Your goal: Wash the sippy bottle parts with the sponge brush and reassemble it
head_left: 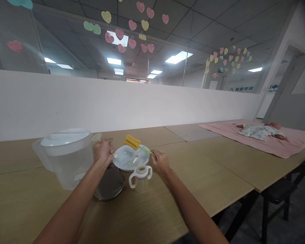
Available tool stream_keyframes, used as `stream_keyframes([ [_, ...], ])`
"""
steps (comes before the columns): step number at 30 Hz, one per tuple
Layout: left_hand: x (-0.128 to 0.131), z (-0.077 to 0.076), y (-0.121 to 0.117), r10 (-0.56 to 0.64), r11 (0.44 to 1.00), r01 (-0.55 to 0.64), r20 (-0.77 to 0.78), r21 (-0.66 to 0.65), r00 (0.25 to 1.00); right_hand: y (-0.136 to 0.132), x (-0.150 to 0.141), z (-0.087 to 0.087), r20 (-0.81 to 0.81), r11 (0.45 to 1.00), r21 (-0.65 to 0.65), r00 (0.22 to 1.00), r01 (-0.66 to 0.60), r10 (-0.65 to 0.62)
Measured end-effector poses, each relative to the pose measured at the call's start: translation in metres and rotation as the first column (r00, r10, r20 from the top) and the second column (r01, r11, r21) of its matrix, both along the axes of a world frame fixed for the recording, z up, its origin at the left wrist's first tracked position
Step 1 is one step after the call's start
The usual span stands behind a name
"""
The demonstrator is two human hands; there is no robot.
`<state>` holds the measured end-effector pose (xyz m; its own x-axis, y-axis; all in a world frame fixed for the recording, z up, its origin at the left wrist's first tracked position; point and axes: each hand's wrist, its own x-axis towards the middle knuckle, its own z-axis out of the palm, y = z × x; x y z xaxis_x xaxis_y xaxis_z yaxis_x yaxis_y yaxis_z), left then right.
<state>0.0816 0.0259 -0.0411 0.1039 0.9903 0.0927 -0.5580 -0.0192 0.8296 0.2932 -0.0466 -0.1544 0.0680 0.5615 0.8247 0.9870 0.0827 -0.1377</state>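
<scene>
My left hand [103,151] is closed around a small translucent bottle part [96,137] whose round end sticks out above the fingers. A small white knob [115,156] shows at the other side of that hand; whether it belongs to the same part I cannot tell. In my right hand [161,161] is the thin green handle of a bottle brush with a yellow sponge head [132,142]. The brush head is over a white plate [118,164], on which clear pieces lie. In front stands an open clear baby bottle [141,179] with two white handles.
A large lidded plastic pitcher [68,162] with clear liquid stands left of my left hand. Below my left forearm sits a dark metal tray [110,183]. Far right, a baby doll [261,131] lies on a pink cloth [226,133]. A dark stool [279,191] is beside the table.
</scene>
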Motion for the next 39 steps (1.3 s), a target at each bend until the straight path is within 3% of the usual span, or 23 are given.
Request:
stream_keyframes([
  [6, 0.002, 0.005, -0.005, 0.058, 0.995, -0.056, -0.012, 0.077, 0.998, 0.001, 0.001, 0.000, 0.018, 1.000, 0.006, 1.000, 0.013, -0.013],
  [15, -0.001, 0.013, -0.012, -0.023, 0.982, 0.036, -0.070, 0.184, 0.997, 0.000, 0.000, 0.001, -0.003, 1.000, 0.000, 1.000, 0.000, 0.000],
  [21, -0.005, 0.015, -0.011, -0.113, 0.973, 0.160, -0.256, 0.169, 0.960, 0.001, 0.000, 0.000, 0.006, 1.000, -0.006, 1.000, 0.008, -0.008],
  [23, -0.008, 0.016, -0.011, -0.073, 0.964, 0.166, -0.390, 0.210, 0.918, 0.001, 0.000, 0.000, 0.007, 1.000, -0.002, 1.000, 0.007, -0.007],
  [26, -0.019, 0.018, -0.005, 0.175, 0.908, 0.124, -0.632, 0.400, 0.755, 0.001, 0.001, 0.000, 0.009, 1.000, -0.003, 1.000, 0.008, -0.008],
  [28, -0.029, 0.019, 0.000, 0.361, 0.832, 0.171, -0.750, 0.527, 0.555, 0.001, 0.001, -0.001, 0.007, 1.000, -0.010, 1.000, 0.012, -0.012],
  [30, -0.039, 0.021, 0.004, 0.469, 0.785, 0.276, -0.823, 0.555, 0.321, 0.001, 0.001, -0.001, 0.005, 1.000, -0.018, 1.000, 0.012, -0.012],
  [32, -0.047, 0.024, 0.005, 0.506, 0.776, 0.370, -0.854, 0.511, 0.118, 0.002, 0.002, -0.002, 0.005, 1.000, -0.022, 1.000, 0.005, -0.005],
  [34, -0.051, 0.028, 0.001, 0.508, 0.781, 0.432, -0.861, 0.451, -0.021, 0.002, 0.002, -0.002, 0.003, 1.000, -0.019, 1.000, -0.002, 0.002],
  [39, -0.048, 0.029, -0.010, 0.404, 0.777, 0.587, -0.896, 0.229, -0.185, 0.002, 0.002, -0.003, -0.001, 1.000, -0.017, 1.000, -0.001, 0.001],
])
